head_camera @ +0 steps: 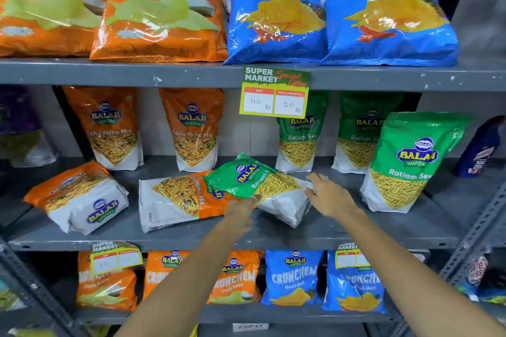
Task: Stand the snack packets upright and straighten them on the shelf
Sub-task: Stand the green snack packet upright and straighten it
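Observation:
A green Ratlami Sev packet point(257, 182) lies tilted on the middle shelf point(273, 238), partly over a flat orange Tikha Mitha Mix packet point(175, 198). My left hand point(241, 209) grips the green packet's lower edge. My right hand point(328, 195) touches its white bottom end, fingers spread. Another orange packet point(79, 197) lies toppled at the left. Upright on the same shelf stand two orange packets point(113, 128) point(193, 130) at the back, two green ones point(299, 134) point(358, 134) at the back right, and one green packet point(408, 164) in front at the right.
Large orange and blue Crunchem bags point(273, 8) fill the top shelf. A price tag point(275, 96) hangs from its front edge. Smaller Crunchem packets point(293, 279) stand on the lower shelf. A dark blue packet point(482, 145) sits at the far right, beside a metal upright point(476, 230).

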The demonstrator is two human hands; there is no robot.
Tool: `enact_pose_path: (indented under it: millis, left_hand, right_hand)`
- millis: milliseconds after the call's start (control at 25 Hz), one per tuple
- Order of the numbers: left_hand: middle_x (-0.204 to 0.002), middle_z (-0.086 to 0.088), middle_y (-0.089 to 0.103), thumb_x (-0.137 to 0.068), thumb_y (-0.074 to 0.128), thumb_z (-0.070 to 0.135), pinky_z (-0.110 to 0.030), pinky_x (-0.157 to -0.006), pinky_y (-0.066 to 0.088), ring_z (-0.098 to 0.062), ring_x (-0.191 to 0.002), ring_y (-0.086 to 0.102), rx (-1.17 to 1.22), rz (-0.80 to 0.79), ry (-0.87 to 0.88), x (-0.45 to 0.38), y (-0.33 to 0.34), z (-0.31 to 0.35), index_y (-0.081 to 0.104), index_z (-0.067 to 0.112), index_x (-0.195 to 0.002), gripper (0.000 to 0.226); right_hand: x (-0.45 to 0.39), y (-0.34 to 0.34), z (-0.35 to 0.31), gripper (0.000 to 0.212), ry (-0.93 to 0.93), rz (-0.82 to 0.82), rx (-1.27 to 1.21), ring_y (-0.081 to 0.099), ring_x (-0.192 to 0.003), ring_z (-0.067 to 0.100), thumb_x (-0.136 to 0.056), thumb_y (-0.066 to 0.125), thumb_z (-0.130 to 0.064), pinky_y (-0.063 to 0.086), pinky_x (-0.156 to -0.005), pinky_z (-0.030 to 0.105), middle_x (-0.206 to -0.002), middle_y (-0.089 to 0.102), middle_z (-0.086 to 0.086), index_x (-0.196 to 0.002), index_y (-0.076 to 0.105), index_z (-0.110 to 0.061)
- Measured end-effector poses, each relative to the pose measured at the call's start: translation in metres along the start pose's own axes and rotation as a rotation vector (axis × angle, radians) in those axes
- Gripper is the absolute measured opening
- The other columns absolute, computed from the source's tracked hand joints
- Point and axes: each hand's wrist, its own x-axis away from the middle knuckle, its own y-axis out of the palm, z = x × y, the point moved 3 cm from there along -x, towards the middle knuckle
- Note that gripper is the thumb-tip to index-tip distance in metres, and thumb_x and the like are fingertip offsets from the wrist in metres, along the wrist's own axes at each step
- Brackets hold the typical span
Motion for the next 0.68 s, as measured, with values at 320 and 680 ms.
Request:
enact_pose_path:
  millis: [320, 680]
  left_hand:
    - [-0.144, -0.021, 0.039, -0.075, 0.070, 0.040, -0.047, -0.105, 0.039, -0.037, -0.129, 0.043, 0.354, -0.317, -0.357, -0.057, 0.032, -0.005, 0.028, 0.008, -0.137, 0.082]
    - [-0.132, -0.018, 0.051, -0.071, 0.076, 0.031, -0.052, -0.098, 0.044, -0.037, -0.119, 0.052, 0.287, -0.300, -0.402, -0.088, 0.039, -0.008, 0.039, 0.007, -0.124, 0.069]
  right_hand:
    - [-0.064, 0.022, 0.013, 0.060, 0.248, -0.220, -0.284, 0.025, -0.140, 0.031, -0.093, 0.036, -0.044, 0.027, -0.110, 0.043, -0.153, 0.027, 0.014, -0.144, 0.023, -0.014]
    - [-0.102, 0.050, 0.035, 0.061, 0.481, -0.560, -0.586, 0.048, -0.121, 0.026, -0.076, 0.062, -0.051, 0.041, -0.096, 0.038, -0.121, 0.053, 0.006, -0.126, 0.052, -0.019]
